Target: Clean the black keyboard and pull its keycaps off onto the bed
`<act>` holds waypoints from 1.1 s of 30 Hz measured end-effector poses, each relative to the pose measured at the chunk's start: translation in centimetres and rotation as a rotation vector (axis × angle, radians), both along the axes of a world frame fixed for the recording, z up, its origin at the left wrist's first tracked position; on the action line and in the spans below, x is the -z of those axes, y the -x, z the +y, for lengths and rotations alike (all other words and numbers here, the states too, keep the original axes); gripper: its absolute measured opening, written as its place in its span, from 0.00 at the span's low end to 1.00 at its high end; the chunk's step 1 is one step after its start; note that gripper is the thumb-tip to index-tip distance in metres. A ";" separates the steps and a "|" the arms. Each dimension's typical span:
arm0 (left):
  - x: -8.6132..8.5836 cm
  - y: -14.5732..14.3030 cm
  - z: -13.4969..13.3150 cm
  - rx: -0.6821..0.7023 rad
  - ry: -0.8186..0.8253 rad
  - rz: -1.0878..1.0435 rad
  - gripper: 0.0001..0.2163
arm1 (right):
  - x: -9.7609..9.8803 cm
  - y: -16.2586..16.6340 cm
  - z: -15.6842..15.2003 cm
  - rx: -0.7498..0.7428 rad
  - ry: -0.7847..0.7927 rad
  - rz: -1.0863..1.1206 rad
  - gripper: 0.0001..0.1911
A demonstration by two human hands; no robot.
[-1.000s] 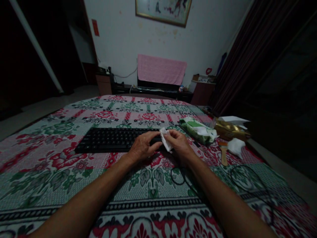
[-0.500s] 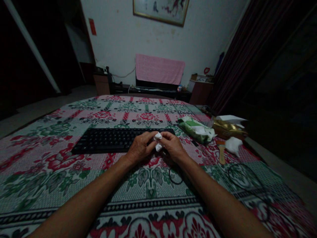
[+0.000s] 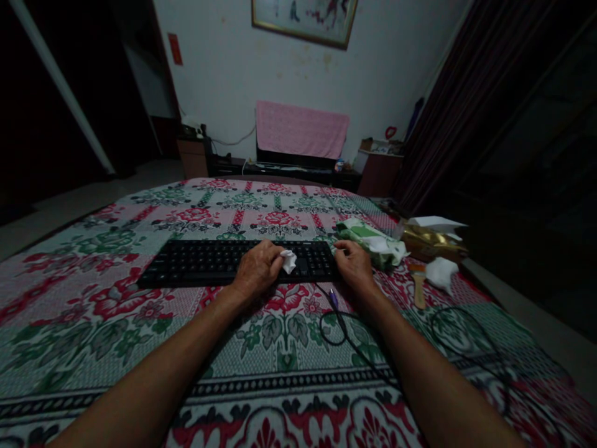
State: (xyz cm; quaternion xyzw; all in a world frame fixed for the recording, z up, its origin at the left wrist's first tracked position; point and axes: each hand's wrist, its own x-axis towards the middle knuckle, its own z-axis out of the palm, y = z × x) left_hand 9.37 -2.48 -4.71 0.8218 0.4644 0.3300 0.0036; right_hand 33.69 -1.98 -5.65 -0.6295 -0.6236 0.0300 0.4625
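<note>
A black keyboard [image 3: 200, 262] lies flat on a patterned cloth. My left hand [image 3: 260, 269] is closed around a crumpled white wipe [image 3: 288, 261], held over the keys right of the keyboard's middle. At the keyboard's right end, my right hand [image 3: 355, 264] has its fingers curled against the edge, gripping it; the fingertips are partly hidden. A black cable with a purple plug [image 3: 333, 298] comes from the keyboard's near side and loops on the cloth between my forearms.
On the right lie a green-and-white wipes pack [image 3: 373, 242], a brush with a wooden handle [image 3: 418, 289], a crumpled white tissue [image 3: 441, 274] and a gold box [image 3: 431, 241]. More black cable [image 3: 471, 336] curls near the table's right side.
My hands were together on the wipe and have parted. The left keeps the wipe over the keys; the right has let go and moved right to the keyboard's end. The purple plug is now uncovered.
</note>
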 end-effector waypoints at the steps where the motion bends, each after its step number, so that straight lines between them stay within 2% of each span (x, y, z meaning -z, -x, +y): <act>1: 0.0 -0.2 -0.1 0.016 0.000 -0.006 0.11 | 0.3 -0.4 0.1 0.020 0.030 -0.031 0.13; 4: -0.2 -1.2 -0.4 0.091 -0.011 -0.088 0.11 | 0.3 -0.3 -0.2 -0.032 0.019 -0.089 0.12; 6: -0.4 -1.8 -0.6 0.131 -0.006 -0.160 0.10 | -0.4 0.5 -0.7 -0.167 -0.053 -0.112 0.11; 8: -0.7 -2.3 -0.8 0.142 0.018 -0.213 0.08 | -1.2 1.8 -1.4 -0.343 -0.042 -0.090 0.11; 11: -0.9 -2.7 -1.0 0.152 0.068 -0.279 0.06 | -2.0 3.7 -2.2 -0.550 0.060 0.058 0.12; 14: -0.9 -2.6 -1.2 0.164 0.115 -0.347 0.06 | -1.9 5.2 -2.6 -0.666 0.158 0.295 0.11; 17: -1.0 -2.5 -1.2 0.207 0.117 -0.370 0.07 | -1.6 5.7 -2.4 -0.637 0.189 0.453 0.10; 23: -1.1 -2.4 -0.9 0.270 0.010 -0.301 0.08 | -1.7 5.8 -2.2 -0.528 0.244 0.600 0.11; 28: -0.8 -2.7 -0.9 0.157 0.048 -0.335 0.08 | -2.5 6.0 -2.7 -0.569 0.274 0.567 0.13; 33: -0.7 -2.8 -1.1 0.115 0.135 -0.399 0.07 | -2.6 6.2 -3.0 -0.526 0.278 0.461 0.13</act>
